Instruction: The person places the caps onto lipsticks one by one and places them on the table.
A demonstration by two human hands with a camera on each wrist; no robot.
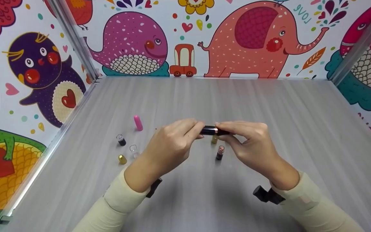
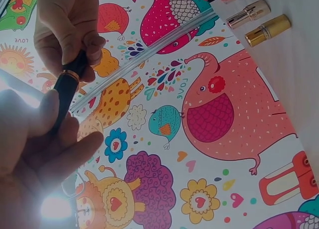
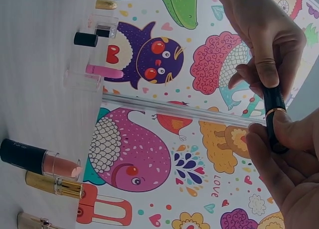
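Between both hands, held level above the table, is a black lipstick tube (image 1: 209, 130) with a thin gold ring around it. My left hand (image 1: 176, 138) grips one end with thumb and fingers. The other end is pinched by my right hand (image 1: 253, 141). In the right wrist view the black lipstick tube (image 3: 273, 102) shows whole between the two sets of fingers, its gold ring close to the right thumb. Below the hands stands a lipstick with a black base and clear top (image 1: 220, 152). Behind it a gold tube (image 1: 214, 140) is partly covered by the right hand.
Left of my left hand stand a pink cap (image 1: 138, 123), a small black piece with a clear top (image 1: 121, 140), a clear cap (image 1: 133, 150) and a gold cap (image 1: 122, 159). Printed panels (image 1: 188, 38) wall the grey table (image 1: 204, 96) at the back and sides.
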